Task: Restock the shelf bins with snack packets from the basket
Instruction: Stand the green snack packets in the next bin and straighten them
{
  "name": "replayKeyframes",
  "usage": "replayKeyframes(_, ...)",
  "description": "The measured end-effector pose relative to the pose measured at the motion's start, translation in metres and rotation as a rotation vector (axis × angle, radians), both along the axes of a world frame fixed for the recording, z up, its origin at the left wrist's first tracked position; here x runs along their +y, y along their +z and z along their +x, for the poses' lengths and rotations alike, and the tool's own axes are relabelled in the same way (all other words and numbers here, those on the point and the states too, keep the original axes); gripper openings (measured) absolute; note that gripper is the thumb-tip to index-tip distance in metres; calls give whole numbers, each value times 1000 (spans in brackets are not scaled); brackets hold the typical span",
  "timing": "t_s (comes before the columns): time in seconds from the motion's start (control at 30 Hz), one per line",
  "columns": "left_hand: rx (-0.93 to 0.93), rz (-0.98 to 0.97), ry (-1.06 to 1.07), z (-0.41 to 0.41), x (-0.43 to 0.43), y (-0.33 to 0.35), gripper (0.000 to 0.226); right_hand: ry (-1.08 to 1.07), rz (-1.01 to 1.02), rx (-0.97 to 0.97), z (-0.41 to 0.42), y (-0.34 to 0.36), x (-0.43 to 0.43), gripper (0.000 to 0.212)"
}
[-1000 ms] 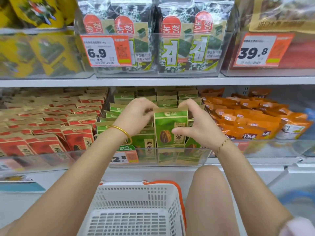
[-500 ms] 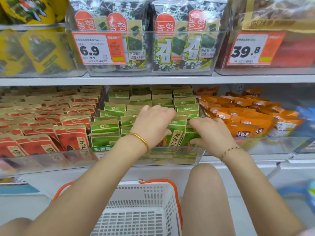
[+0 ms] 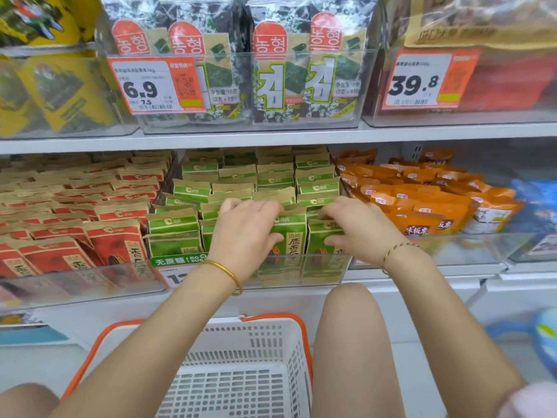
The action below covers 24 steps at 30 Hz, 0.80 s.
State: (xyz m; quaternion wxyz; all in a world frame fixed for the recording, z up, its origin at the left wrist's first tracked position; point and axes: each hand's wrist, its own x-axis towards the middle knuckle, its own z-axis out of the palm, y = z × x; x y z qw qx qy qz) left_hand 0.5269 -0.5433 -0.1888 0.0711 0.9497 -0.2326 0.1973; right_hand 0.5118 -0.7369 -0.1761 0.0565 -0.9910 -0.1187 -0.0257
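Observation:
Green snack packets [image 3: 174,227] stand in rows in the middle clear shelf bin [image 3: 328,268]. My left hand [image 3: 247,233] reaches over the bin's front wall and grips the top of a front-row green packet [image 3: 291,245], fingers behind it and thumb on its face. My right hand [image 3: 361,227] holds the neighbouring green packet [image 3: 319,233] the same way at its top edge. Below them, the white basket [image 3: 271,324] with an orange rim sits in front of my knees; no packets show in the part I can see.
Red packets [image 3: 117,245] fill the bin to the left and orange packets [image 3: 422,209] the bin to the right. Seaweed packs [image 3: 271,73] stand on the shelf above, behind price tags. My bare knee [image 3: 352,327] is beside the basket. Blue packs [image 3: 539,206] lie at far right.
A second ago both hands held one green packet upright above the bin. It has since gone down into the front row, and both hands now sit low on the front packets.

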Motion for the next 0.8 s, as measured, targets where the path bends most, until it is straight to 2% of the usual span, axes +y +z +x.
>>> replayKeyframes(0.07, 35, 6, 17, 4, -7, 2, 37, -35, 269, -31, -3, 1, -2, 35)
replayKeyframes(0.13, 70, -12, 39, 8, -12, 3, 39, -109, 360, -124, 0, 2, 1, 34)
replayKeyframes(0.23, 93, 2, 42, 8, -7, 0, 40, -154, 153, -197, 15, 5, 7, 33)
replayKeyframes(0.33, 108, 44, 45, 4, 2, -2, 40, -151, 48, -79, 26, 13, 11, 29)
replayKeyframes(0.43, 106, 103, 37, 5, -4, 1, 40, -175, 22, -61, 34, 14, 12, 21)
replayKeyframes(0.57, 132, 78, 36, 4, -7, 1, 39, -261, 72, -156, 36, 5, 9, 14)
replayKeyframes(0.7, 162, 119, 5, 0, 0, -1, 32, -302, 110, -267, 30, -8, 11, 17)
replayKeyframes(0.8, 168, 19, 15, 5, -4, 7, 36, -297, 112, -238, 28, -10, 12, 19)
